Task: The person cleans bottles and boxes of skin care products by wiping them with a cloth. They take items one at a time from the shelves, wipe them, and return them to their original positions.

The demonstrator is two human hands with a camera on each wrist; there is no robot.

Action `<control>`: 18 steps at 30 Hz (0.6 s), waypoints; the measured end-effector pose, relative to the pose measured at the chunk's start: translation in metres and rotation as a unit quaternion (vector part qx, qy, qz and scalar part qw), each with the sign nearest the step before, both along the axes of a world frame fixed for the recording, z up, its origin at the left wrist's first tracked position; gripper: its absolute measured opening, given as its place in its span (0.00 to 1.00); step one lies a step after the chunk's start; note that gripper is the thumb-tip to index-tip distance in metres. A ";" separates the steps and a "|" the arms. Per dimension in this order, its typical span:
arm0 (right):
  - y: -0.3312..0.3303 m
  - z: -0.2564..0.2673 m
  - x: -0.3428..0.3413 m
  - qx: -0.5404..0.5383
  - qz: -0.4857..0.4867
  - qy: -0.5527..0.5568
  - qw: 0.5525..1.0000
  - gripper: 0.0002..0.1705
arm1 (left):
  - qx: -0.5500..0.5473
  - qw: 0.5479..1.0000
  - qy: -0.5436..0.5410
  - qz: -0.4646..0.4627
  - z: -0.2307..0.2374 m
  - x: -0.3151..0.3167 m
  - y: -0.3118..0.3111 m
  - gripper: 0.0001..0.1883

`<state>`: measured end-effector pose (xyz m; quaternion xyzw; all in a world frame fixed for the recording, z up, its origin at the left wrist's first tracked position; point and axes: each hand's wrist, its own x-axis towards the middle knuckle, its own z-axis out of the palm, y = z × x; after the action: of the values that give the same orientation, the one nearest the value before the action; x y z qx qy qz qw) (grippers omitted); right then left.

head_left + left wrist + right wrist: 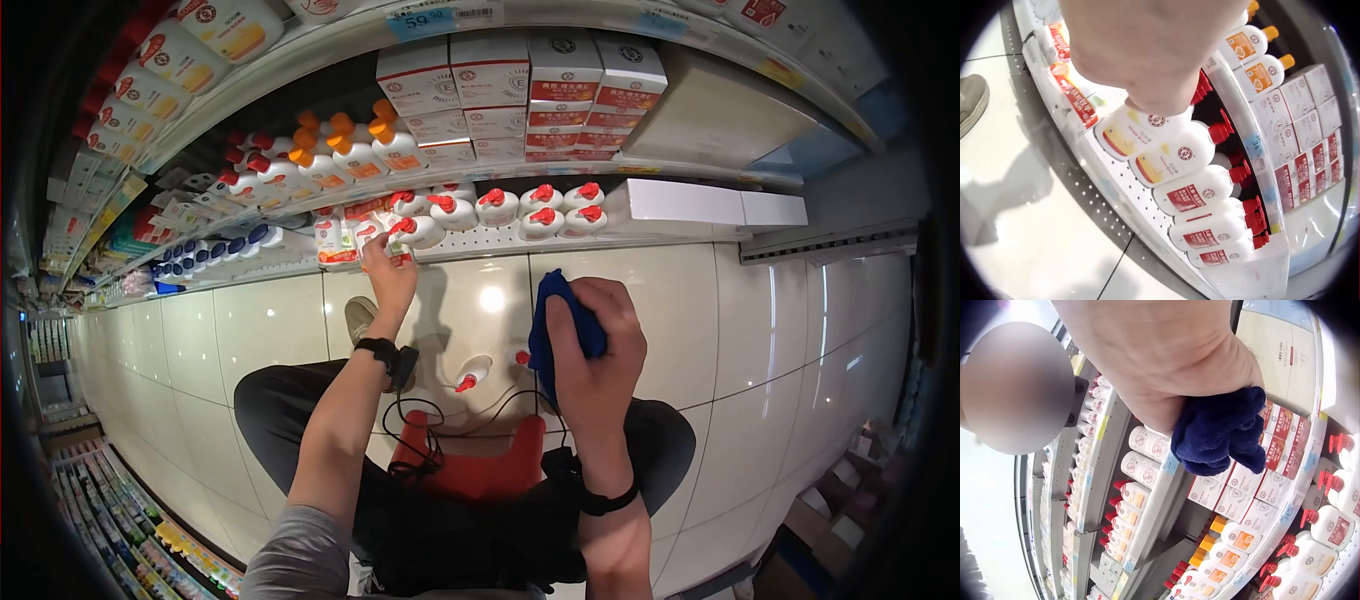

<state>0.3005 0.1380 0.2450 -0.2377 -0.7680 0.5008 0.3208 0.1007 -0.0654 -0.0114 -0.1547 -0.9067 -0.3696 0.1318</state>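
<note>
Holding blue cloth within curled right fingers | left fingers near white pump bottle, grip unclear

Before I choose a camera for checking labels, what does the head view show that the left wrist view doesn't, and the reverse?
Only the head view: the right hand holding a blue cloth, and a red-topped bottle on the floor.

Only the left wrist view: the red label panels on the fronts of some shelved pump bottles.

Both: the left hand, those pump bottles, the orange-capped bottles, the white-and-red boxes and a shoe.
</note>
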 end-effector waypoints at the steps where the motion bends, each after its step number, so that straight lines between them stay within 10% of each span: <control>1: 0.001 0.000 0.001 0.006 -0.003 -0.007 1.000 0.10 | 0.027 0.998 -0.042 0.027 0.000 0.014 -0.007 0.29; 5: 0.002 0.005 0.001 -0.044 -0.009 -0.009 0.999 0.10 | -0.090 0.976 -0.167 -0.103 -0.029 0.089 -0.058 0.31; 11: 0.000 0.008 0.005 -0.052 -0.006 0.012 0.999 0.10 | -0.317 0.805 -0.415 -0.280 -0.044 0.170 -0.083 0.54; 18: 0.007 0.003 0.007 -0.030 -0.015 -0.005 0.999 0.11 | -0.098 0.859 -0.394 -0.312 -0.096 0.185 -0.072 0.49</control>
<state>0.3080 0.1447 0.2478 -0.2614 -0.7506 0.5174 0.3172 0.2855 -0.1378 -0.1075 -0.2831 -0.8185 -0.3306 -0.3751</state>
